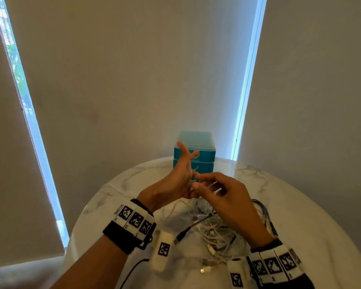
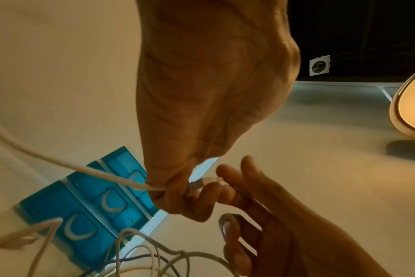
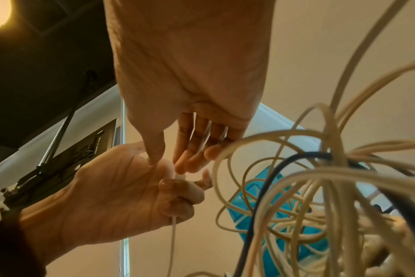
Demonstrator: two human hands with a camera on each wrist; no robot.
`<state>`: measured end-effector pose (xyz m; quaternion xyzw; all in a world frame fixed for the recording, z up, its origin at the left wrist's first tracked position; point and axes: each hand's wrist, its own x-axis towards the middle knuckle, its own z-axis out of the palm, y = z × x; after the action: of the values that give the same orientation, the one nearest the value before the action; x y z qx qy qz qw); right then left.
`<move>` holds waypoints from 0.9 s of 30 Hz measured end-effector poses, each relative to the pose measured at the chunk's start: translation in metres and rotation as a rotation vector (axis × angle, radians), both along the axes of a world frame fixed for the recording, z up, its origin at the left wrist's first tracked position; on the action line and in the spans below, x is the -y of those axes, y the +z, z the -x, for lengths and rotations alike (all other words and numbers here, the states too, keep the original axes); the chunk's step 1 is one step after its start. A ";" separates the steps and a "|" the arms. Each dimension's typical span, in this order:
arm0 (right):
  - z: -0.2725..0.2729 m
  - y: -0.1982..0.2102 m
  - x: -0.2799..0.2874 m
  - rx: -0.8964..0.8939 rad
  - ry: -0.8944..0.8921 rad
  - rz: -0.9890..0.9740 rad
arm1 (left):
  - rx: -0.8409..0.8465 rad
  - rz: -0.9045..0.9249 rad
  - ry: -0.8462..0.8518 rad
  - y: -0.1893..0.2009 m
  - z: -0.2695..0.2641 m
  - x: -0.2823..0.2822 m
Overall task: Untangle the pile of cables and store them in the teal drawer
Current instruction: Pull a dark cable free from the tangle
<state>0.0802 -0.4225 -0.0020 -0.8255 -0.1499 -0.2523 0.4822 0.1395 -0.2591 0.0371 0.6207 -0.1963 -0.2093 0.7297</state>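
A teal drawer unit (image 1: 204, 163) stands at the back of the table, its drawers (image 2: 83, 206) closed. The tangled pile of white cables (image 1: 215, 232) lies in front of me, under my hands. Raised above it, my left hand (image 1: 189, 189) holds a white cable (image 2: 95, 171) in its curled lower fingers, thumb and forefinger sticking up. My right hand (image 1: 208, 184) meets it and pinches that cable's plug end (image 2: 203, 182). From the right wrist, the cable (image 3: 172, 243) hangs down out of the left fist (image 3: 175, 195), and loops of the tangle (image 3: 320, 187) fill the right side.
The round marble table (image 1: 300, 205) curves away on all sides. A blue cable (image 1: 263, 215) lies at the right of the pile and a black USB lead (image 1: 181, 236) at its left. Blinds and window strips stand behind. A lit lamp (image 2: 410, 112) shows overhead.
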 end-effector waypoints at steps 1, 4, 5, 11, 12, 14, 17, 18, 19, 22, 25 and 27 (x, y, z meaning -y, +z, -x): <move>0.000 0.000 -0.001 0.011 -0.008 0.007 | 0.010 -0.014 -0.029 -0.004 -0.001 0.002; 0.001 0.001 -0.003 0.024 -0.053 0.010 | 0.033 -0.009 -0.110 -0.012 -0.005 0.003; 0.001 0.001 -0.002 0.015 -0.064 0.013 | 0.032 0.016 -0.116 -0.012 -0.004 0.003; -0.001 0.004 0.012 0.045 -0.180 -0.048 | 0.162 -0.226 0.019 -0.005 -0.007 -0.005; 0.000 0.005 0.013 0.047 -0.169 -0.068 | 0.226 -0.329 0.020 -0.007 -0.010 -0.008; 0.003 0.007 0.010 0.035 -0.091 -0.112 | 0.348 -0.432 0.037 -0.013 -0.016 -0.014; 0.004 0.009 0.005 -0.051 0.011 -0.072 | 0.365 -0.323 0.236 -0.025 -0.029 -0.016; 0.004 0.007 0.007 -0.110 0.018 0.036 | 0.323 -0.254 0.321 -0.030 -0.036 -0.017; 0.003 0.006 0.011 -0.179 0.018 0.181 | 0.273 -0.190 0.384 -0.035 -0.041 -0.018; 0.001 0.002 0.030 -0.345 -0.041 0.548 | 0.178 -0.074 0.414 -0.045 -0.051 -0.019; -0.001 0.006 0.039 -0.331 -0.138 0.516 | 0.177 -0.052 0.385 -0.049 -0.052 -0.019; -0.002 0.006 0.035 -0.268 -0.133 0.524 | 0.176 -0.023 0.339 -0.051 -0.050 -0.018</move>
<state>0.0817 -0.4573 0.0037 -0.9557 -0.0905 -0.1247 0.2509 0.1899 -0.2408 -0.0141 0.6691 -0.1493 -0.0305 0.7274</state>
